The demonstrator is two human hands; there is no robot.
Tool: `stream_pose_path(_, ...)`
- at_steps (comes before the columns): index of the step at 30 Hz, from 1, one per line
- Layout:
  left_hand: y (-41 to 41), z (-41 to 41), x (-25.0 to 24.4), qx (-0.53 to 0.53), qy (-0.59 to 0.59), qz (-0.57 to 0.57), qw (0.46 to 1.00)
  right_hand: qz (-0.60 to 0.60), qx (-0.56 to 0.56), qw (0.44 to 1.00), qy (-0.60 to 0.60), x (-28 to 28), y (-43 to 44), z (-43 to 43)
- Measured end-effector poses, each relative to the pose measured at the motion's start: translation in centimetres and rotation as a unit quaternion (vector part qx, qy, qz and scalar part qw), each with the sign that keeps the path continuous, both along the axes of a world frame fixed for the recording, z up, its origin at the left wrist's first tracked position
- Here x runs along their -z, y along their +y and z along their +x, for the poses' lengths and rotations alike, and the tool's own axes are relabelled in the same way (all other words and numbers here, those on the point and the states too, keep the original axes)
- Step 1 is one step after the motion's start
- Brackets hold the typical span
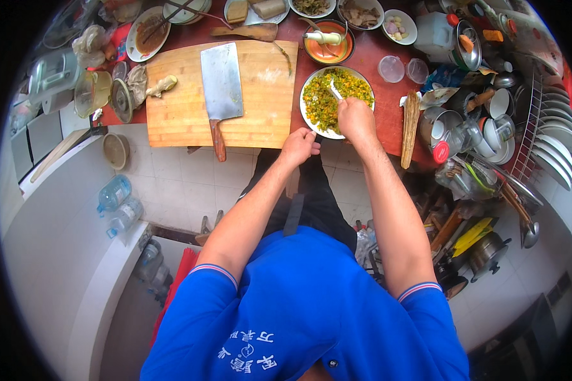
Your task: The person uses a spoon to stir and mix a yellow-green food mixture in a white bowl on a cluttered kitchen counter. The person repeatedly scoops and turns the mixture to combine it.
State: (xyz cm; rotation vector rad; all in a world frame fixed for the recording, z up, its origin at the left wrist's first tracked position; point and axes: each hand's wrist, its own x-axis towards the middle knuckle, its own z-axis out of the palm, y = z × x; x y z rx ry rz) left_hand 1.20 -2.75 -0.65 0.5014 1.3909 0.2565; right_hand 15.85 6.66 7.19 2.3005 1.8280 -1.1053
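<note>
A white plate (372, 90) full of finely chopped green and yellow food (320, 102) sits at the table's front edge. My right hand (355, 116) grips a white spoon (334, 88) whose tip is in the chopped food. At the plate's lower left rim my left hand (301, 146) holds on, thumb on top and fingers below. Left of it lies a wooden cutting board (267, 100) with a cleaver (222, 81) on it, its wooden handle hanging past the front edge. A piece of ginger root (162, 86) rests near the board's left side.
Behind the plate stands an orange bowl (313, 51) with a pale-handled utensil across it. Two small clear plastic lids (391, 69) and a rough wooden stick (410, 128) lie to the right. Bowls, jars and a dish rack (524, 128) crowd the right side. Plates of food line the back.
</note>
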Motion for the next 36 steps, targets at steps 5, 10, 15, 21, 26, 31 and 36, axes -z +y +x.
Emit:
stream_pose_path(5, -0.3, 0.1, 0.1, -0.026, 0.012, 0.006, 1.0, -0.012, -0.017, 1.0, -0.01, 0.7, -1.8, 1.7)
stream_pose_path(10, -0.1, 0.1, -0.3, -0.026, 0.012, 0.004, 1.0, 0.02, -0.018, 1.0, -0.002, -0.4, -0.4, 1.3)
stream_pose_path(15, -0.1, 0.1, -0.1, -0.014, 0.006, 0.008, 1.0, -0.023, 0.042, 0.999, 0.008, 0.7, 0.5, 1.6)
stream_pose_path(21, -0.3, 0.1, -0.1, -0.019, 0.015, 0.01, 1.0, -0.01, 0.006, 1.0, 0.023, 0.9, -0.8, 2.8)
stream_pose_path(26, -0.1, 0.1, -0.2, -0.016, 0.016, 0.001, 1.0, -0.005, 0.041, 0.999, 0.034, 0.4, 1.0, 2.2)
stream_pose_path(31, -0.3, 0.1, 0.0, -0.022, 0.01, 0.003, 1.0, -0.073, 0.109, 0.988, 0.087, 0.4, -0.4, 2.8)
stream_pose_path(36, -0.1, 0.0, 0.1, -0.008, 0.008, -0.01, 1.0, -0.043, 0.066, 0.994, 0.08, -0.8, -2.5, 2.7)
